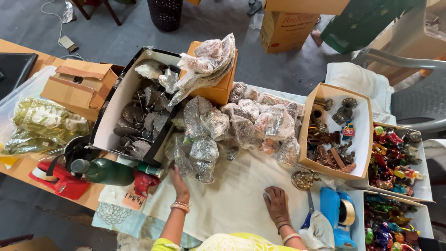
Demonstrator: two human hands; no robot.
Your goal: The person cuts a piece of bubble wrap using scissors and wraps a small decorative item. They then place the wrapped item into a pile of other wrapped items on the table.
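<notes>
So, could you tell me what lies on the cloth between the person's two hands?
In the head view, only bare white cloth lies between the left hand, which touches the plastic-wrapped metal pieces, and the right hand, pressed flat on it.

A packing workshop for small craft goods is suggested: open cardboard boxes point(335, 131) of metal figurines, plastic-wrapped pieces point(241, 123) (heaped on a cloth-covered table point(232, 200)) and a tape dispenser point(338, 216) are seen.

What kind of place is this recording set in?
Probably a packing or sorting table for handicrafts. Plastic-wrapped metal pieces lie heaped on a cloth, open cartons hold brass figurines and painted toys, and a blue tape dispenser sits near the right hand.
</notes>
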